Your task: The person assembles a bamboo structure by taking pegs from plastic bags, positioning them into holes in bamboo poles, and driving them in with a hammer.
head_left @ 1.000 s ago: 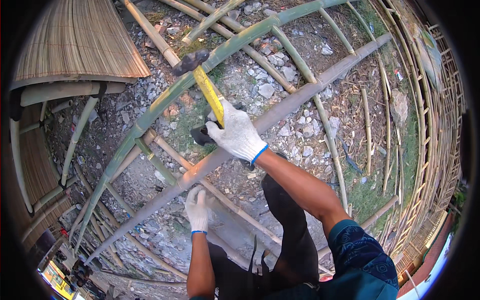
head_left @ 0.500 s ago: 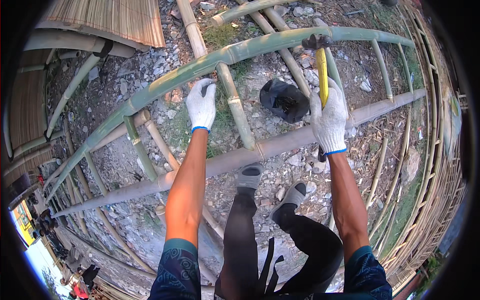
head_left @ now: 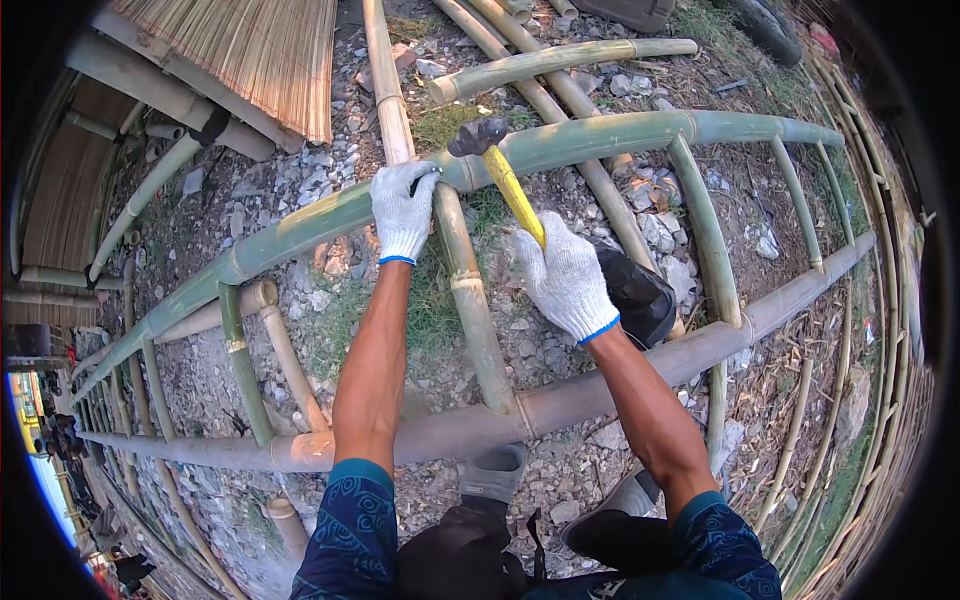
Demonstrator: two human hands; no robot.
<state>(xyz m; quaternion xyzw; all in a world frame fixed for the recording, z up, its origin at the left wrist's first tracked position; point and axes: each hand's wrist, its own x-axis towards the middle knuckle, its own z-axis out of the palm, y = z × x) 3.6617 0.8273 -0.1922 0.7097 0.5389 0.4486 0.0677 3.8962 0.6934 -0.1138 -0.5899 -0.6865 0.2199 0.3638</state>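
Observation:
In my gloved right hand (head_left: 568,278) is a hammer (head_left: 516,198), held by its yellow handle. Its dark head is up beside the curved green bamboo pole (head_left: 330,212). My gloved left hand (head_left: 404,208) rests against that pole, just left of where a short bamboo crosspiece (head_left: 468,285) meets it. Its thumb and fingers are drawn together at the pole; what they pinch, if anything, is too small to name. The crosspiece runs down to a straight, greyish bamboo pole (head_left: 560,402), which passes beneath my right forearm.
Partly hidden behind my right hand is a black plastic bag (head_left: 645,300). Further bamboo crosspieces (head_left: 705,235) join the two poles. Loose bamboo poles (head_left: 570,66) lie beyond on stony ground, and a slatted bamboo panel (head_left: 240,50) stands at upper left. My shoes (head_left: 494,472) are below the straight pole.
My right hand has swung the hammer leftward, toward the crosspiece joint. My left hand has moved up onto the curved pole, its fingers now closer together. The view has shifted too.

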